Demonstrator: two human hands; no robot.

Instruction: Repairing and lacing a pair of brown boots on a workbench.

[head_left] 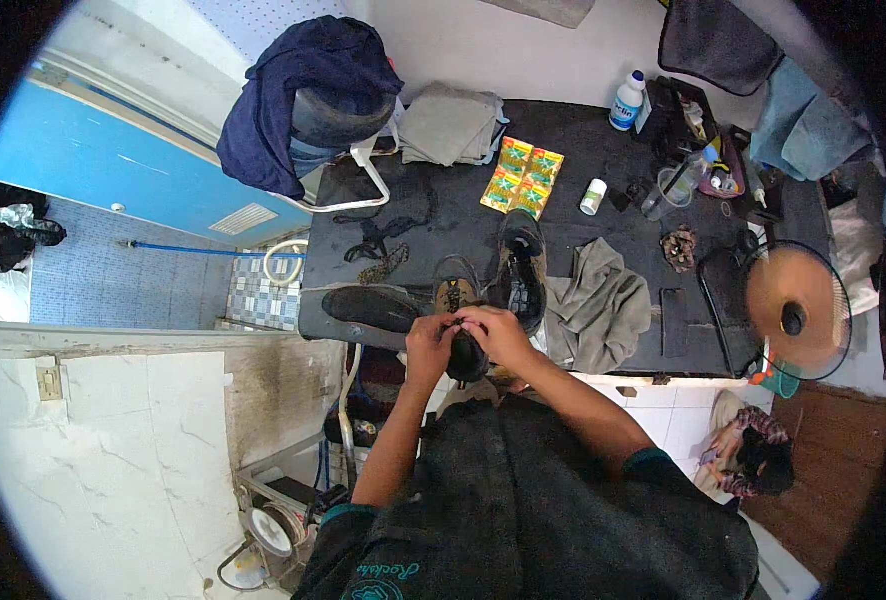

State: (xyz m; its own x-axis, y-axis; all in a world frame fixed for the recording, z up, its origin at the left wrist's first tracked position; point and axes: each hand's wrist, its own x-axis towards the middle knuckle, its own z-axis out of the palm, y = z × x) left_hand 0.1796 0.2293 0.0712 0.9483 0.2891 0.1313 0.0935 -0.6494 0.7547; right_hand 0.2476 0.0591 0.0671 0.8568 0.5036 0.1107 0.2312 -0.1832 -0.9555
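Note:
A brown and black shoe (456, 284) rests at the front edge of the dark work table, its toe pointing away from me and its lacing upward. Over its upper eyelets my left hand (431, 345) and my right hand (497, 338) meet, fingertips pinched together on the shoelace. The fingers mostly cover the lace there. Close to the right stands a second dark shoe (522, 275), its opening showing a black inside. A dark insole (371, 308) lies to the left, with loose laces (373, 240) behind it. Right of the shoes is a crumpled grey cloth (603, 305).
Yellow-green sachets (523, 175), a small white bottle (593, 197) and a blue-capped bottle (627, 100) stand or lie farther back. A fan (795, 312) is at the right end. Folded grey cloths (450, 122) are at back left. Another person (751, 455) sits low at right.

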